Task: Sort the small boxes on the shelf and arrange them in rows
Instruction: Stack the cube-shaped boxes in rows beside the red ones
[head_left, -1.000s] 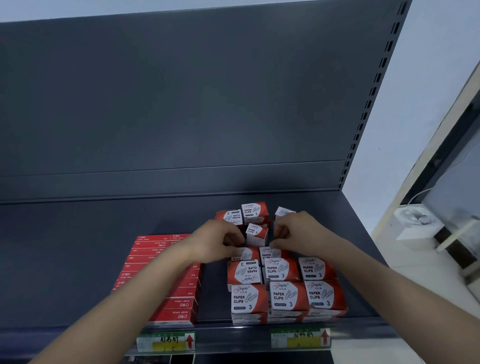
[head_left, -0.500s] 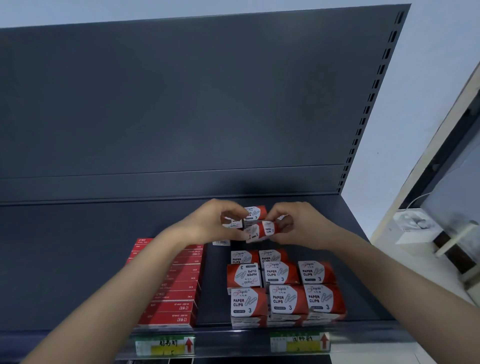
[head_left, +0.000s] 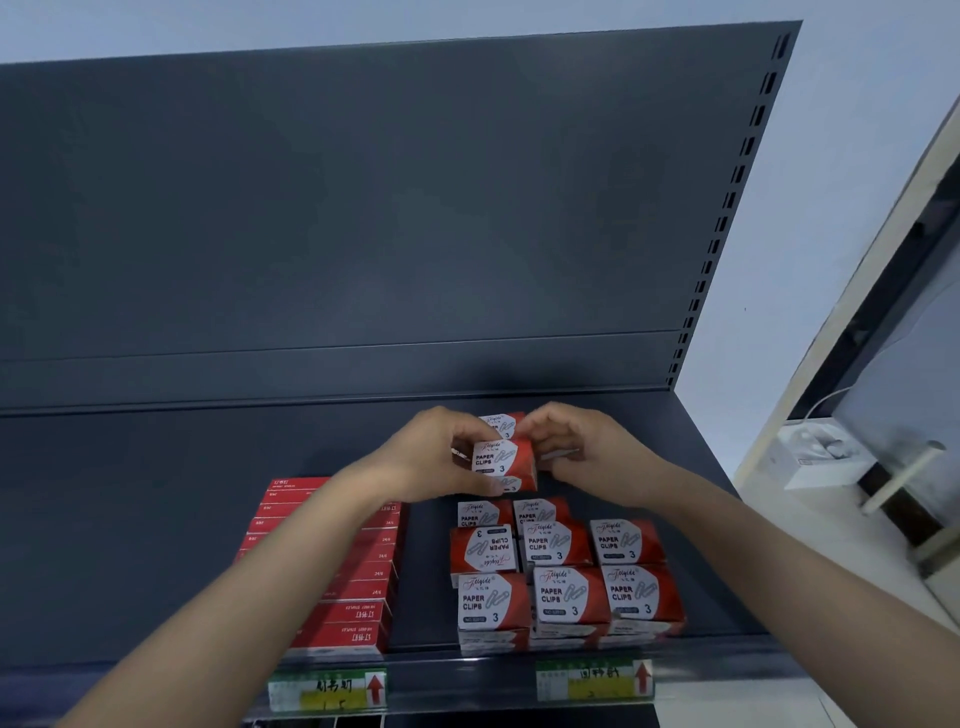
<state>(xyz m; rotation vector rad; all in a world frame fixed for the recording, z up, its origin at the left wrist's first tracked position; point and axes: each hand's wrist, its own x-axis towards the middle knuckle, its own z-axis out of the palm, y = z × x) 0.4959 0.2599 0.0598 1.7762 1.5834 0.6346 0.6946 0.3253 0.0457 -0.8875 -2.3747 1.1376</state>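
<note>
A: Where is the paper clip box (head_left: 500, 457) right now?

B: It is hanging between both hands toward the back of the shelf (head_left: 130, 519), behind the arranged rows. The left hand (head_left: 431, 460) is curling its fingers round the box's left end, and the right hand (head_left: 589, 452) is pinching the right end.

A: Is anything riding with it?

B: A second box (head_left: 514, 484) is pressing flat against its underside. A third box (head_left: 503, 423) is showing just behind, between the knuckles. I cannot tell whether that 1 is being held or is standing on the shelf.

A: How are the rows lying?

B: The front row (head_left: 569, 597) is lining up 3 boxes close to the front lip (head_left: 467, 667), touching side by side. The middle row (head_left: 553, 543) is also showing 3, with its left box turned upside down. Behind that, 2 more boxes (head_left: 540, 510) are standing, with bare shelf beside them on the right.

A: And room for moving?

B: A dark strip of shelf is running between the paper clip rows and the red staple boxes (head_left: 353, 577) stacked to the left. Bare shelf is stretching left of the staples and back to the back panel (head_left: 363, 208). On the right, the rows are sitting near the shelf's side edge, below the slotted upright (head_left: 727, 218).
</note>
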